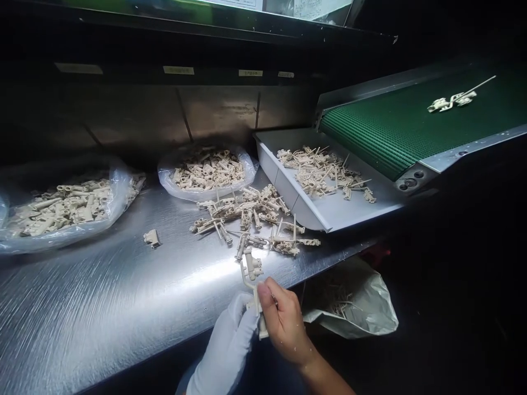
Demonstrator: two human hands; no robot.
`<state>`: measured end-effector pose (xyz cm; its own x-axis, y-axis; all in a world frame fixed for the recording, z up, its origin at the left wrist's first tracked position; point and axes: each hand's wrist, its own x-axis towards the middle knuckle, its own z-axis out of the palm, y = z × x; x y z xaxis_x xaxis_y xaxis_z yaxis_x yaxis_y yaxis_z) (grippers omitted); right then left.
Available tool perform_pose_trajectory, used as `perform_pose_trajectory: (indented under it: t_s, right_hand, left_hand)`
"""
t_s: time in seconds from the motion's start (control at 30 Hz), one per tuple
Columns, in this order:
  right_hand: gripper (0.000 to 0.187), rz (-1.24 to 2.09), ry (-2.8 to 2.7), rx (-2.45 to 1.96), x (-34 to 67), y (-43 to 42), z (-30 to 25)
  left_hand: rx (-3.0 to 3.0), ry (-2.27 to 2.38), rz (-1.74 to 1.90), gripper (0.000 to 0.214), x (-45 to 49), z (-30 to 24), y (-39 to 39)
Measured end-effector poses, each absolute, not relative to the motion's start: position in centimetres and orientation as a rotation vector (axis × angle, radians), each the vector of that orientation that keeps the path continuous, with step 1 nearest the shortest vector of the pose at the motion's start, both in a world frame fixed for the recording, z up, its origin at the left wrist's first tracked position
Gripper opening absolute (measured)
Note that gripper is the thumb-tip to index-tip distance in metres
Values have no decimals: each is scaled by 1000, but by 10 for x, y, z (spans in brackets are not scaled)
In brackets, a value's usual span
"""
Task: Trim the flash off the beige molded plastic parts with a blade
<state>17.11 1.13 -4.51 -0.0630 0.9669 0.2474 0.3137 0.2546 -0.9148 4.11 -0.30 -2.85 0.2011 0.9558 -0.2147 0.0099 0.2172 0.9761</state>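
My left hand [224, 348], in a white glove, and my bare right hand [284, 323] both grip a beige molded plastic part on its runner [252, 269] above the front edge of the steel table. Its lower end is partly hidden by my fingers. Just beyond my hands, a loose heap of similar beige runner pieces [247, 216] lies on the steel. A single small beige molded piece [151, 238] sits apart to the left.
Clear plastic bags of cut beige parts [208, 170] [69, 208] lie at the back left. A grey tray [329, 206] holding more pieces stands beneath a green conveyor belt [395, 120], which carries a molded piece. A pale bag [354, 302] hangs below the table's right edge.
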Motion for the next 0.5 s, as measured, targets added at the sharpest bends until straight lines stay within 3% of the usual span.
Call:
perform_pose_trajectory:
  t_s: [0.27, 0.4, 0.5]
  right_hand:
    - [46, 905, -1533, -1218, 202, 19, -35]
    - [39, 831, -1514, -1241, 222, 19, -22]
    - [39, 891, -1548, -1155, 221, 16, -20]
  left_hand:
    - [1041, 1077, 978, 45, 24, -24, 2]
    - [1037, 1302, 1042, 32, 15, -29, 2]
    - [1363, 1371, 855, 26, 17, -28, 3]
